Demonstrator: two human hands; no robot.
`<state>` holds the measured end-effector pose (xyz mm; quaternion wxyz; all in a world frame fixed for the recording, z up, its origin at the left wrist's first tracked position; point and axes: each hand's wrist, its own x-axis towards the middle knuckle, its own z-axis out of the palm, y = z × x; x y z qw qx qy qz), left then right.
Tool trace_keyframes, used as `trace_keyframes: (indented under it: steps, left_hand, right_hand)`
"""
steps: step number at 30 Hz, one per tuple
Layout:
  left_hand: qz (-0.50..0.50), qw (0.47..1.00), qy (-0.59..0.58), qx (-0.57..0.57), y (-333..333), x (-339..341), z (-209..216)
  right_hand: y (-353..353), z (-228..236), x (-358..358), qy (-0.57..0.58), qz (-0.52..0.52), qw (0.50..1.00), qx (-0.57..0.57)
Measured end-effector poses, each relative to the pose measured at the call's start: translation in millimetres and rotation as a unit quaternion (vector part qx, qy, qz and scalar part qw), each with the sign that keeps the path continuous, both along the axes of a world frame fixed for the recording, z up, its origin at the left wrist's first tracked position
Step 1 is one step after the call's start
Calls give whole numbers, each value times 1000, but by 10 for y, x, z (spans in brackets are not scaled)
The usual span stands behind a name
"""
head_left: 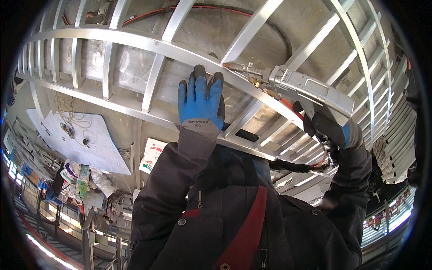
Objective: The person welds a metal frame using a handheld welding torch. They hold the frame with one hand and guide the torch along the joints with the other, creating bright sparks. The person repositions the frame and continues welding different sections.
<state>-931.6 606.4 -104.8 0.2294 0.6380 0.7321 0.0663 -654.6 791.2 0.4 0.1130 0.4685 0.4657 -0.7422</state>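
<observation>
My left hand (199,99), in a blue glove with dark fingertips, lies with its fingers stretched out across the ladder-like metal frame (135,41). The fingertips reach the curved rail, and the hand holds nothing. To the right, my gloved right hand (333,130) is wrapped round the handle of a silver handheld welding gun (310,90). Its narrow coppery nozzle (231,66) points left, and the tip is at the curved rail near a crossbar, right of my left fingertips. Whether the tip touches the metal I cannot tell. Brass fittings and a red hose (292,108) show under the gun.
Crossbars run along the frame on both sides. A red and dark cable (202,6) lies beyond it. At the left are a pale blue-white board (81,139) with coiled wires and a white printed packet (152,155). Stacked metal lengths (398,148) stand far right.
</observation>
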Motion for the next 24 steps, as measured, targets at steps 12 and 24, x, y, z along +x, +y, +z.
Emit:
trace_keyframes:
  steps: [12,24]
  left_hand:
    - [-12,1000,7,19,7,-9,-11]
    - [-16,996,66,57,61,45,-11]
  right_hand:
    - [54,-245,250,44,-49,986,-154]
    - [32,-324,52,13,-81,987,-141]
